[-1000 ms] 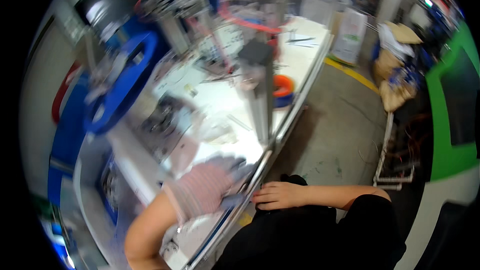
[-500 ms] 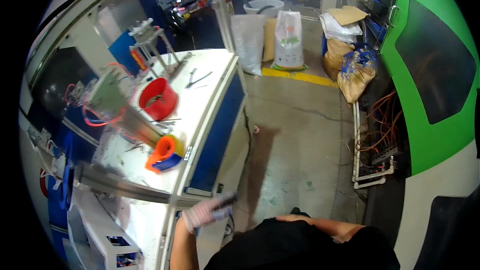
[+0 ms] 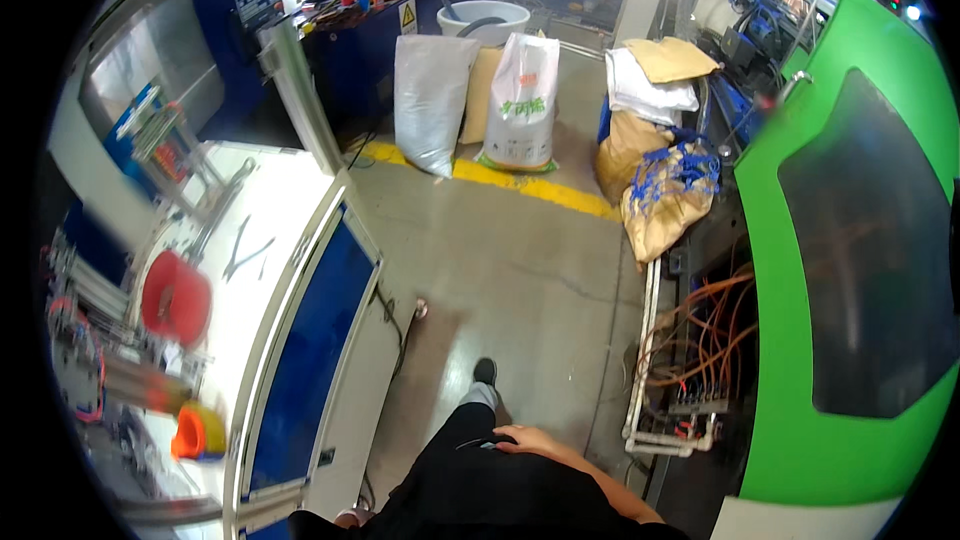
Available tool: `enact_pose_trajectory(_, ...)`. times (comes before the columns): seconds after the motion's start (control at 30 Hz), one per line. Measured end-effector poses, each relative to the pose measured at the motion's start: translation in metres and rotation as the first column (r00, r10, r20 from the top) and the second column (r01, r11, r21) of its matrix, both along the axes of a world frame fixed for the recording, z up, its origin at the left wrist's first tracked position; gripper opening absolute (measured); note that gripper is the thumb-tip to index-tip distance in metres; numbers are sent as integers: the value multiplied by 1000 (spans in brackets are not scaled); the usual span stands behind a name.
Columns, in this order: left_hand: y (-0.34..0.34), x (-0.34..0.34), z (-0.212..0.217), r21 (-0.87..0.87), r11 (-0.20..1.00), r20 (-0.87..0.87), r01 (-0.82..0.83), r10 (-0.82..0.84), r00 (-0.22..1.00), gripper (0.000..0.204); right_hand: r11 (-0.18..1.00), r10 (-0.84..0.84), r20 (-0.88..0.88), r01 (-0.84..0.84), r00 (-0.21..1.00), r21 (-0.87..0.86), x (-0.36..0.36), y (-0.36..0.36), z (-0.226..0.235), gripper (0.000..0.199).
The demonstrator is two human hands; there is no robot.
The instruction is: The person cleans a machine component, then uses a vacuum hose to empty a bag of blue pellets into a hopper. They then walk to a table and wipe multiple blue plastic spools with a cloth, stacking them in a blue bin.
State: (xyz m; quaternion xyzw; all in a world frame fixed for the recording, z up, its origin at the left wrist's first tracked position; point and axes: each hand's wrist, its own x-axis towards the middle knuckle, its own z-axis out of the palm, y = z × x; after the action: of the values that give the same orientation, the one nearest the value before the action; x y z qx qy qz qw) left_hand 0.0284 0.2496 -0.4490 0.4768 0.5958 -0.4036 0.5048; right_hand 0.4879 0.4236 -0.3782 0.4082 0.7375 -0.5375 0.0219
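Note:
My right hand (image 3: 525, 439) is bare and rests against my black clothing at the front of my body. Its fingers look stretched out, and I make out nothing gripped in them. A small pale mark shows on the dark cloth beside the fingertips. Only a sliver of my left hand (image 3: 352, 517), in a pale glove, shows at the lower edge, next to the white workbench (image 3: 345, 440) with blue panels. My body and the frame edge hide its fingers. One foot in a dark shoe (image 3: 485, 371) is stretched forward on the grey floor (image 3: 500, 280).
On the bench stand a red tub (image 3: 177, 297), an orange and yellow ring-shaped part (image 3: 198, 432) and pliers-like tools (image 3: 243, 250). Ahead, filled sacks (image 3: 520, 105) stand by a yellow floor line (image 3: 540, 192). Right: brown sacks (image 3: 665, 215), hoses (image 3: 705, 315), pipes (image 3: 645, 350), a green machine door (image 3: 780, 280).
The view has moved forward along the aisle, so the bench sits farther left and the sacks nearer. My gloved left hand has dropped to the lower edge. A foot has come into sight.

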Motion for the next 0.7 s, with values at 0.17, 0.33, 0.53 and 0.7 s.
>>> enact_pose_trajectory(0.17, 201, 20, -40, 122, 982, -21, -144, 147, 989, 41, 701, -604, -116, 457, 789, -547, 73, 117, -34, 62)
enact_pose_trajectory(0.33, 544, 138, 42, 632, 616, 373, -470, 289, 882, 50, 872, -480, -571, 290, 665, -395, 124, 242, 1, 74)
enact_pose_trajectory(0.53, 815, 224, 140, 606, 434, 707, -666, 90, 702, 48, -211, -977, 181, 591, -110, -779, 173, 366, -26, 61)
enact_pose_trajectory(0.7, 911, 240, 64, 737, 537, 464, -410, 39, 885, 51, -336, -939, 282, 702, -197, -628, 323, 476, -149, 42)
